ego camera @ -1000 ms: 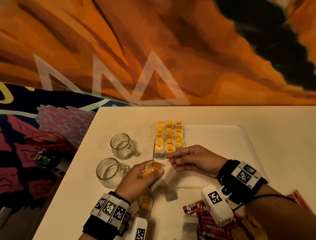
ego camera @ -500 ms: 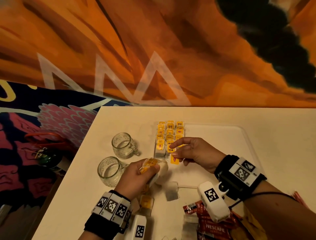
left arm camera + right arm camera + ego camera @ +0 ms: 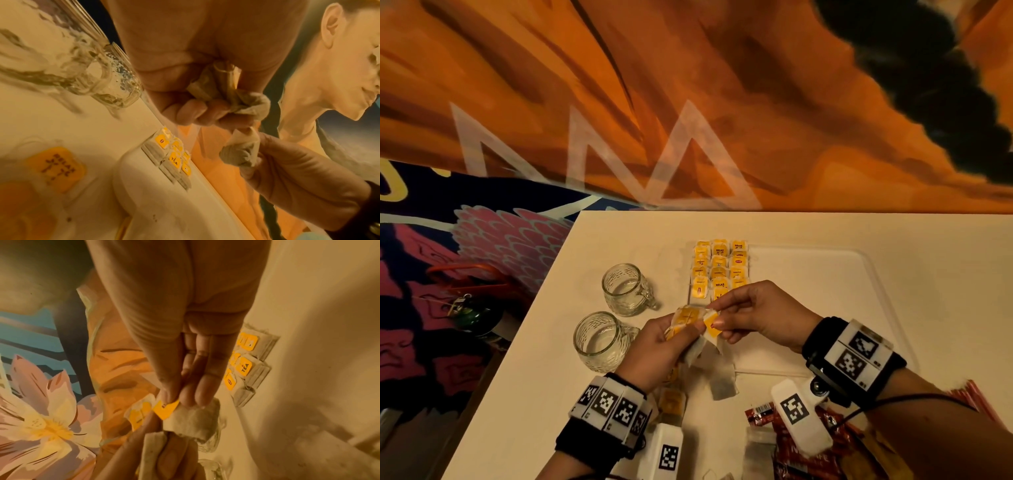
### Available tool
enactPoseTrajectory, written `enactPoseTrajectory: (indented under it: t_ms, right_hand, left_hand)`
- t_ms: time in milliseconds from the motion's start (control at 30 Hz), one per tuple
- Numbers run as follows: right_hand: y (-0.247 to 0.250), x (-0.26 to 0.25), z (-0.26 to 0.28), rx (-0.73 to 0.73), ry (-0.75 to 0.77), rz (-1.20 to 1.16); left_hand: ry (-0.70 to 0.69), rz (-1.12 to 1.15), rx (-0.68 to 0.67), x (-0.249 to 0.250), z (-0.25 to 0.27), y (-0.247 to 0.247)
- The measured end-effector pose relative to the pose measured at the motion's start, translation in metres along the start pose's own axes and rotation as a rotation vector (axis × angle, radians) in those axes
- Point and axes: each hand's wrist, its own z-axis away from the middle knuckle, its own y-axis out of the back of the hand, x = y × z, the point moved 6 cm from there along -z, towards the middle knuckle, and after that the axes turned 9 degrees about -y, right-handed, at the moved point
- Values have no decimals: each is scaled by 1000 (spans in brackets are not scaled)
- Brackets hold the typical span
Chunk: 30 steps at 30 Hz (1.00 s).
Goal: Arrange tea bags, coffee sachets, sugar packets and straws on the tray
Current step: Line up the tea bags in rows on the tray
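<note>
The left hand (image 3: 664, 346) grips a bunch of tea bags (image 3: 688, 317) — the right hand (image 3: 756, 317) pinches 1 yellow tag (image 3: 712, 327). Beyond both hands, the tray (image 3: 825, 274) holds rows of tea bags (image 3: 719, 270).

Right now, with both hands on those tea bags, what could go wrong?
The left hand grips a whole bunch of tea bags while the right hand pinches one; its string may snag and drag others out. A dropped bag could disturb the neat rows on the tray. The glass mugs stand close by.
</note>
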Motion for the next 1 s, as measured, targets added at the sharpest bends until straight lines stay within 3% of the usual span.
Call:
enactPoseTrajectory:
  t_ms: [167, 333, 467, 600, 767, 1000]
  right_hand:
    - [3, 6, 1, 47, -13, 39]
    - [14, 18, 10, 184, 42, 402]
    - [24, 40, 4, 124, -78, 284]
    - [51, 60, -22, 240, -154, 304]
    - [79, 60, -43, 429, -138, 275]
    - [89, 58, -55, 489, -122, 174]
  left_hand:
    - [-5, -13, -23, -2, -1, -5]
    - [39, -51, 46, -11, 2, 2]
    - [130, -46, 121, -28, 5, 12]
    - [270, -43, 128, -44, 7, 15]
    - [331, 85, 138, -47, 11, 10]
    - [364, 157, 162, -51, 10, 10]
